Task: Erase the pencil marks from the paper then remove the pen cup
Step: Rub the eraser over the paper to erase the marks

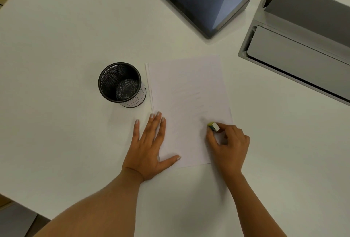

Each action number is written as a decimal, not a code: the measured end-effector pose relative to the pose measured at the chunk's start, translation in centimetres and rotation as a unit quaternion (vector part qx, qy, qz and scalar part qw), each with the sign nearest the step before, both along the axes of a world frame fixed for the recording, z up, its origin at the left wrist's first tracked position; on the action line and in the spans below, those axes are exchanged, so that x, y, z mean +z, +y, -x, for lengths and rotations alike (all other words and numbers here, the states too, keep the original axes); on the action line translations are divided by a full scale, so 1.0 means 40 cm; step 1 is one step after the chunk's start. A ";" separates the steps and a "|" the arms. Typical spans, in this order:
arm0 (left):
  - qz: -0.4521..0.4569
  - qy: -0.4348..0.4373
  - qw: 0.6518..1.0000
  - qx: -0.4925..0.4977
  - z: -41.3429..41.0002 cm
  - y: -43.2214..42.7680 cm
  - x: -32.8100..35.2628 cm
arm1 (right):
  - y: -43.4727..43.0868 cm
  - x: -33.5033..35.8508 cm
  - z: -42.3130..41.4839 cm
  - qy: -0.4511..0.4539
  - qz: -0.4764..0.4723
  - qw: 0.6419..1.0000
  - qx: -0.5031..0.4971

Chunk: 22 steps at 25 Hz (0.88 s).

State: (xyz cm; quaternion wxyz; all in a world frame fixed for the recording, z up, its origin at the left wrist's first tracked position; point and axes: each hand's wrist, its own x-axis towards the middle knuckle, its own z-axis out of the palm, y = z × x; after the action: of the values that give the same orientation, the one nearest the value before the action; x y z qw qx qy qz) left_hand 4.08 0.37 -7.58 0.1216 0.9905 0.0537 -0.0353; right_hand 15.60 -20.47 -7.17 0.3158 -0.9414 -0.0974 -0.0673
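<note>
One view, head | we pressed the left grip (149, 145) flat on the paper (189, 89), near-left corner | right grip (231, 142) pinched the eraser (214, 126) at the sheet's right edge | pen cup (121, 83) stood on the desk (66, 37) just left of the paper, nearest our left grip.

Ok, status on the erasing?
Left hand flat, pinning paper. Right hand pinches eraser on it. Faint marks mid-sheet. Cup left of paper, untouched.
</note>
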 end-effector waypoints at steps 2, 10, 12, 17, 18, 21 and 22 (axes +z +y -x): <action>0.000 0.003 1.000 -0.011 0.002 0.000 -0.002 | 0.004 0.002 0.001 -0.017 0.021 1.000 -0.006; 0.010 0.015 1.000 -0.025 0.000 0.002 0.000 | 0.054 0.015 0.100 -0.055 0.026 0.978 0.200; 0.017 0.006 1.000 -0.024 0.002 0.002 0.000 | 0.064 0.014 0.109 -0.068 0.039 0.969 0.234; 0.020 0.011 1.000 -0.017 0.000 0.002 0.004 | 0.023 0.017 -0.052 -0.104 0.112 0.988 0.001; 0.022 0.011 1.000 -0.016 0.000 0.001 0.005 | 0.022 0.020 -0.062 -0.107 0.108 0.988 -0.035; 0.025 0.004 1.000 -0.016 0.001 0.002 0.004 | 0.078 0.026 0.033 -0.103 0.081 0.990 0.057; 0.026 -0.001 0.999 -0.019 0.000 0.002 0.002 | 0.098 0.027 0.087 -0.098 0.074 0.984 0.131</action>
State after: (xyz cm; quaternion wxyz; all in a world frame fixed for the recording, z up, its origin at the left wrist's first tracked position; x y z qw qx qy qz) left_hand 4.07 0.44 -7.48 0.1463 0.9879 0.0339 -0.0378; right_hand 12.11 -16.54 -6.08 0.2399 -0.9302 -0.2551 -0.1102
